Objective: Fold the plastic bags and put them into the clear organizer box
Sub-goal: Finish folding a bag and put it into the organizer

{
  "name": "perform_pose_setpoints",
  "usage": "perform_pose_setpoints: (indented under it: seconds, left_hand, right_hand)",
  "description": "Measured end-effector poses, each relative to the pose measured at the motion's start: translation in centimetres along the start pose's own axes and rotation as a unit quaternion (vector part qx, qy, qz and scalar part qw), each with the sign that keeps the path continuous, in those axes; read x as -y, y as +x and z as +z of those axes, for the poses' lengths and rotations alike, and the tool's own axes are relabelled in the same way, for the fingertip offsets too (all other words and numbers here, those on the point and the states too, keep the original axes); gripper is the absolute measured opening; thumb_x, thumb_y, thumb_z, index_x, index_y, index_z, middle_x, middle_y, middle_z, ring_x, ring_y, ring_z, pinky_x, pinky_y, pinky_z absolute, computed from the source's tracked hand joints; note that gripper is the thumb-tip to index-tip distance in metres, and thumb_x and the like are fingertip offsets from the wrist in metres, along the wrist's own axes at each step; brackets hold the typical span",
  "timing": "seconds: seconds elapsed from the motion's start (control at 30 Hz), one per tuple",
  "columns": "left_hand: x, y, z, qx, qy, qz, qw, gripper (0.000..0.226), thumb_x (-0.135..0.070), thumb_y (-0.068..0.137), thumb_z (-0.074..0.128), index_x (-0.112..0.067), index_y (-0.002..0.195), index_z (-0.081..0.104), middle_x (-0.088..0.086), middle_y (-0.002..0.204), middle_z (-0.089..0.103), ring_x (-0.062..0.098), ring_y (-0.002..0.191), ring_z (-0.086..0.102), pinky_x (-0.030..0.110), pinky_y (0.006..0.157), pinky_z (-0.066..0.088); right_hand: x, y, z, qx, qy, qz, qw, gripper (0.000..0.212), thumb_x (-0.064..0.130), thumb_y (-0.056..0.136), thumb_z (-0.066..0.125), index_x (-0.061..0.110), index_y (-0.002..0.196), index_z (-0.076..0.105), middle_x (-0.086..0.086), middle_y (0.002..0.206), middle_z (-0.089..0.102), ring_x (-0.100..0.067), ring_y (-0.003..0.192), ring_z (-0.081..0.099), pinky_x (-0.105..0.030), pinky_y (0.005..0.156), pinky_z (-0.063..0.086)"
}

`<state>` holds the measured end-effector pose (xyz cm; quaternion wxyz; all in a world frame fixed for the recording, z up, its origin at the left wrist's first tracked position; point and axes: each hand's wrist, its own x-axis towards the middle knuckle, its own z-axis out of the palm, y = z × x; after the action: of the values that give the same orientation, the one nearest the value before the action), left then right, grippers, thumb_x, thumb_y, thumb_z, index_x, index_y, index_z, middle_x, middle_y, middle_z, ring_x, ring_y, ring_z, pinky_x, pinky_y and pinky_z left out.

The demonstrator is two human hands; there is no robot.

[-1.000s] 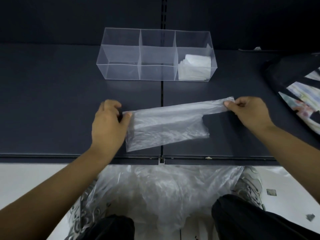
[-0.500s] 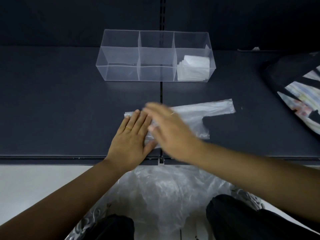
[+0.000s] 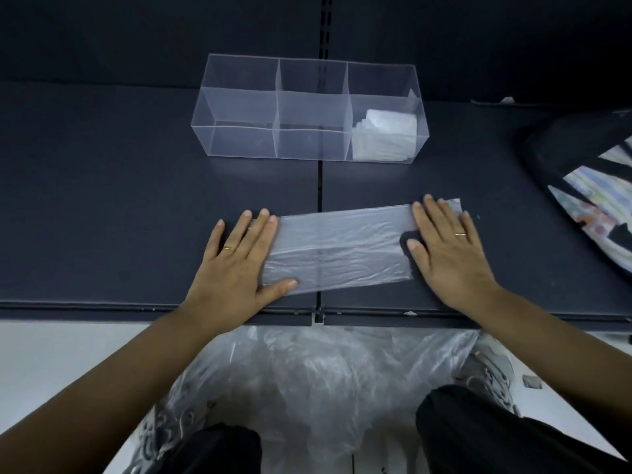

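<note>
Plastic bag [image 3: 337,249] now smoothed flat, left hand [image 3: 236,265] and right hand [image 3: 451,254] moved apart, fingers [image 3: 423,218] spread

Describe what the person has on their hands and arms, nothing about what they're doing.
No gloves on either hand. The left hand wears a thin gold ring on its ring finger. The right hand wears a thin pale metal ring, also on the ring finger. The left forearm and right forearm show no sleeve, watch or bracelet within the frame.
</note>
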<state>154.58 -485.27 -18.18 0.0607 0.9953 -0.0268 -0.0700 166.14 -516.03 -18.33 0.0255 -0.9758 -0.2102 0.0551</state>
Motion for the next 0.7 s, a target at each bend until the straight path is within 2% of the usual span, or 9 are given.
perform_pose_setpoints:
  seconds: [0.07,0.13,0.17,0.23,0.33,0.43,0.53,0.6,0.7]
  left_hand:
    - [1.2,0.2,-0.3,-0.021,-0.063,-0.025,0.997,0.092,-0.080,0.082,0.012,-0.023,0.151,-0.009,-0.009,0.158,-0.005,0.012,0.147,-0.009,0.041,0.119,-0.008]
    - [2.1,0.4,-0.9,-0.066,-0.141,-0.065,0.986,0.084,-0.068,0.088,0.028,-0.019,0.153,0.009,-0.008,0.157,0.007,0.012,0.147,-0.002,0.039,0.119,-0.006]
    - [2.4,0.4,-1.2,-0.107,-0.175,-0.084,0.975,0.075,-0.056,0.092,0.038,-0.015,0.152,0.021,-0.005,0.156,0.018,0.013,0.147,0.006,0.038,0.119,-0.002]
    - [2.1,0.2,-1.8,-0.225,-0.210,-0.104,0.946,0.046,-0.026,0.097,0.054,-0.010,0.139,0.048,-0.002,0.143,0.042,0.014,0.138,0.029,0.037,0.117,0.017]
    - [-0.1,-0.5,-2.3,-0.317,-0.232,-0.118,0.912,0.022,-0.004,0.087,0.067,-0.011,0.106,0.073,-0.004,0.110,0.066,0.017,0.102,0.064,0.026,0.091,0.047]
    - [-3.0,-1.4,-2.2,-0.300,-0.261,-0.084,0.914,0.011,-0.007,0.076,0.078,-0.013,0.084,0.077,-0.008,0.082,0.069,0.019,0.074,0.066,0.022,0.072,0.047]
    - [-5.1,-1.7,-1.8,-0.299,-0.233,-0.001,0.926,0.005,-0.009,0.073,0.080,-0.010,0.073,0.075,-0.007,0.070,0.065,0.015,0.071,0.055,0.026,0.068,0.045]
    - [-5.9,-1.7,-1.5,-0.283,-0.224,0.052,0.931,0.011,-0.018,0.082,0.072,-0.008,0.084,0.075,0.000,0.078,0.069,0.016,0.079,0.056,0.028,0.075,0.047]
    - [-7.2,-1.9,-1.3,-0.155,-0.197,0.083,0.965,0.051,-0.043,0.086,0.058,-0.006,0.121,0.064,0.006,0.121,0.065,0.018,0.115,0.054,0.030,0.103,0.038]
  right_hand:
    - [0.1,-0.2,-0.3,-0.035,0.018,0.006,0.999,0.057,0.039,0.101,0.028,0.014,0.152,0.018,-0.006,0.161,0.011,-0.023,0.148,0.007,-0.040,0.118,-0.003]
    - [0.5,-0.9,-1.1,-0.098,0.077,-0.015,0.992,0.054,0.027,0.096,0.050,0.010,0.145,0.036,-0.011,0.155,0.028,-0.029,0.143,0.023,-0.044,0.117,0.012]
    - [0.8,-1.3,-1.6,-0.120,0.118,-0.040,0.985,0.050,0.026,0.092,0.058,0.011,0.138,0.046,-0.010,0.148,0.038,-0.028,0.137,0.032,-0.041,0.112,0.020]
    - [1.2,-2.2,-2.3,-0.100,0.181,-0.102,0.973,0.042,0.032,0.084,0.066,0.016,0.122,0.060,-0.003,0.130,0.052,-0.022,0.121,0.045,-0.030,0.099,0.027]
    - [1.3,-2.8,-2.2,-0.032,0.202,-0.160,0.966,0.033,0.023,0.074,0.081,0.016,0.104,0.070,-0.002,0.111,0.059,-0.023,0.105,0.053,-0.035,0.089,0.035]
    - [1.6,-2.7,-2.0,-0.041,0.226,-0.156,0.961,0.017,0.010,0.075,0.080,0.011,0.090,0.073,-0.003,0.098,0.061,-0.019,0.092,0.053,-0.040,0.083,0.046]
    - [2.1,-2.2,-2.1,-0.041,0.227,-0.169,0.958,0.007,0.005,0.079,0.075,0.010,0.081,0.070,-0.001,0.093,0.060,-0.021,0.088,0.054,-0.035,0.083,0.045]
    - [2.3,-2.0,-2.3,-0.018,0.232,-0.173,0.957,0.007,0.006,0.082,0.071,0.012,0.081,0.067,0.003,0.095,0.058,-0.018,0.091,0.054,-0.029,0.087,0.042]
    - [2.3,-2.3,-3.0,0.029,0.296,-0.152,0.943,0.013,0.007,0.087,0.064,0.018,0.082,0.061,0.011,0.095,0.056,-0.008,0.093,0.052,-0.016,0.087,0.038]
